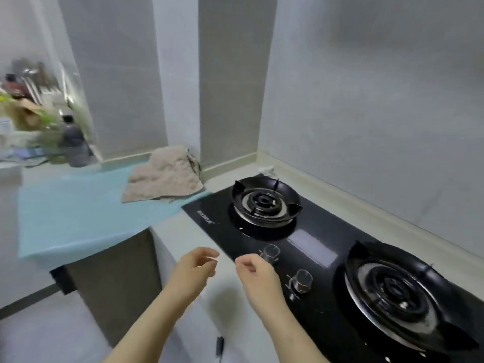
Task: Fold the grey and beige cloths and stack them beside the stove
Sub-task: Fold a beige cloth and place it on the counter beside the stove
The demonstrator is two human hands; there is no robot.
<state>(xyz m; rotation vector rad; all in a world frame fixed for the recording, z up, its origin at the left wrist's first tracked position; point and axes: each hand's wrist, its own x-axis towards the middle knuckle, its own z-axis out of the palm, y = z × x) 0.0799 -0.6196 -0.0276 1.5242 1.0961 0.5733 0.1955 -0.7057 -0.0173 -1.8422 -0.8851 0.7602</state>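
In the head view, the left hand [195, 268] is seen raised over the front edge of the counter [183, 231], just left of the stove [314, 247]. Its fingers are loosely curled and its thumb is held apart from them; nothing is grasped. A pale streak is seen at its fingertips, but it is too blurred to be made out. The right hand [255, 272] is held just beside it, over the stove's near corner, close to the knobs [271, 252]. Its fingers are also loosely curled towards the thumb, and nothing is held or touched by it. The two hands are kept apart by a small gap.

The beige cloth [163, 176] is found well beyond the hands, lying rumpled on the far corner of a blue mat [78, 210], just left of the stove's far burner [265, 203]. A strip of the grey cloth [194, 161] is seen at its right edge, against the wall, mostly covered by the beige one. A dark bottle [76, 145] is seen blurred at the far left.
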